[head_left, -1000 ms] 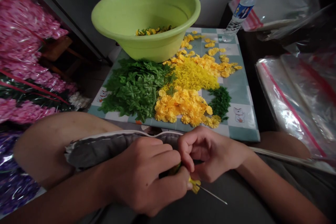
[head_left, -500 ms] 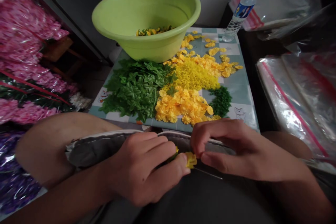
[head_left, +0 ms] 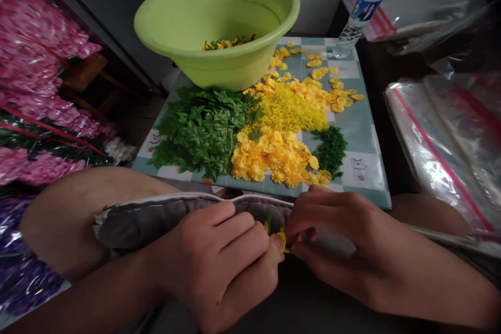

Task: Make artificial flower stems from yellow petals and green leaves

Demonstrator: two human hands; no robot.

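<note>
Holding a flower (head_left: pixel 282 241) in the left hand (head_left: pixel 227 266), above the lap (head_left: pixel 305 297), near the bench (head_left: pixel 373 141). Reaching its edge with a narrowed right hand (head_left: pixel 346 240); cannot tell whether gripping it.

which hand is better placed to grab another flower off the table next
Probably the right hand: it sits closer to the loose yellow flowers on the table. The left hand pinches a small yellow bloom, though the right is close against that too.
</note>
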